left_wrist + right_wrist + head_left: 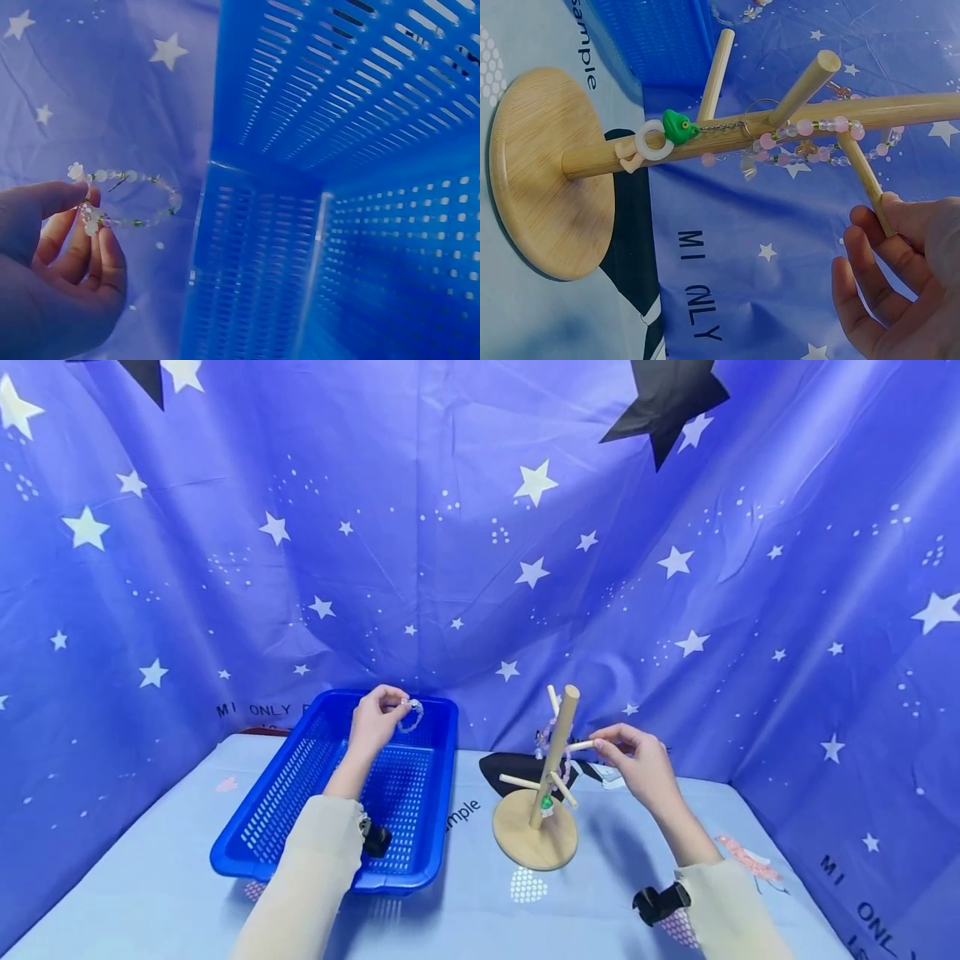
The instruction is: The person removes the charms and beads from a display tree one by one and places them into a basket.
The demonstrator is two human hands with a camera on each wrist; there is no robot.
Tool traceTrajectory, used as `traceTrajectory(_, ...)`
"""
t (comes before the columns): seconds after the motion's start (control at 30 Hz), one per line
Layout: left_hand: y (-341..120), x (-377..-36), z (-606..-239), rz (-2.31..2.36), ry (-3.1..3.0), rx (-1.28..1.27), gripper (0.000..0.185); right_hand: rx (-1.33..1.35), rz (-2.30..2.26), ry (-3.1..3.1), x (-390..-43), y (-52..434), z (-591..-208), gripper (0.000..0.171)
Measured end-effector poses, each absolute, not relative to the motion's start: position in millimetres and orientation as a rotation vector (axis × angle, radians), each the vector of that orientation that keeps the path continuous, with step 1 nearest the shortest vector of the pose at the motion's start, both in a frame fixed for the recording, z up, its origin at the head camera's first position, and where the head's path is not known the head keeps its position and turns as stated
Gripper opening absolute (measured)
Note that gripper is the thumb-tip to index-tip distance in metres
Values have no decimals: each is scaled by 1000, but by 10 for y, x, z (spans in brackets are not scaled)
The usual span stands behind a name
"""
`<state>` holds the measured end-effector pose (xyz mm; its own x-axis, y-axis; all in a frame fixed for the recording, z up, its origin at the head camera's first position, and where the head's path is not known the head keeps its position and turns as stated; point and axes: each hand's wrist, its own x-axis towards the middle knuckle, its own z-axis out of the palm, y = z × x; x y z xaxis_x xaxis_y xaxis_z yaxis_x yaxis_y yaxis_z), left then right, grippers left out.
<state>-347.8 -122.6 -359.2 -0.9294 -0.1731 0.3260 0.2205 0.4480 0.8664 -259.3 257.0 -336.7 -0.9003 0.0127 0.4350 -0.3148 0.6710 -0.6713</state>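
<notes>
1. On my head feed, the left hand (375, 717) is up over the far end of the blue basket (247, 852), thumb and curled fingers pinching a clear beaded bracelet (411, 714).
2. The left wrist view confirms it: the bracelet (127, 199) hangs as a loop from the fingertips (90, 225), pale beads with a few green ones and a small flower bead at the thumb. The basket's slotted wall (337, 225) sits just beside it, not touching.
3. Over to the right hand (637, 760): it is at the wooden stand (551, 768), fingertips closed on the tip of one side peg (581, 745).
4. The right wrist view shows that peg (864, 180) ending at the fingers (877, 232), which curl loosely around its end; the palm is otherwise holding nothing that I can see.
5. On the stand's post I see a pink beaded bracelet (810, 142) draped around it near the pegs, and lower down a keychain with a green frog charm (676, 126) and a white ring (651, 140).
6. The stand's round base (536, 843) rests on the light blue tablecloth (150, 893), just right of the basket, the two apart.
7. Starry blue backdrop (480, 527) behind everything.
</notes>
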Motion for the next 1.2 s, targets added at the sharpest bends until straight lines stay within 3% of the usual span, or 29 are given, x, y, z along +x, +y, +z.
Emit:
traceTrajectory(0.33,-1270,-3569,-3807,-1277,-2575,-46,11,235,1098,-2519,-2652,2623,-3310,20)
traceTrajectory(0.6,-1298,-3603,-4048,-1409,-2745,-42,6,190,1109,-2538,-2592,2615,-3375,20)
traceTrajectory(1.2,-1446,-3657,-4012,-1113,-2849,109,26,191,1117,-2505,-2621,2550,-3357,21)
